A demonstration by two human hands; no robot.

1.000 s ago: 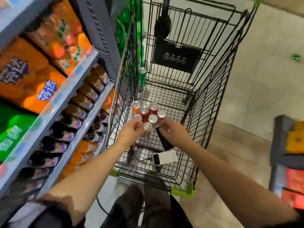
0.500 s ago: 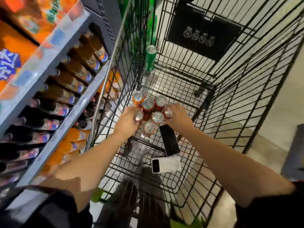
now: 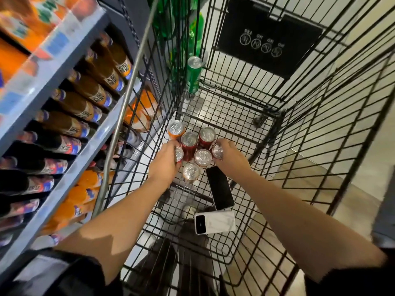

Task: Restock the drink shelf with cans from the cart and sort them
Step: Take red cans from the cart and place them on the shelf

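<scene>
Several cans stand upright in a cluster on the floor of the black wire cart (image 3: 299, 129). An orange can (image 3: 176, 128) is at the cluster's far left, two red cans (image 3: 189, 140) in the middle, and silver-topped cans (image 3: 203, 157) nearer me. My left hand (image 3: 165, 165) wraps around a can (image 3: 179, 154) on the cluster's left side. My right hand (image 3: 229, 155) grips a red can (image 3: 217, 151) on the right side. A green can (image 3: 193, 74) stands alone at the cart's far left corner. The drink shelf (image 3: 64, 129) with bottles runs along the left.
A black phone (image 3: 220, 188) and a white power bank (image 3: 214, 222) lie on the cart floor just behind the cans, near my right wrist. Green bottles (image 3: 181, 22) stand beyond the cart's left wall. My legs and shoes show below the cart basket.
The view has dropped closer into the cart. Both hands went from hovering over the nearest cans to closing around cans at either side of the cluster.
</scene>
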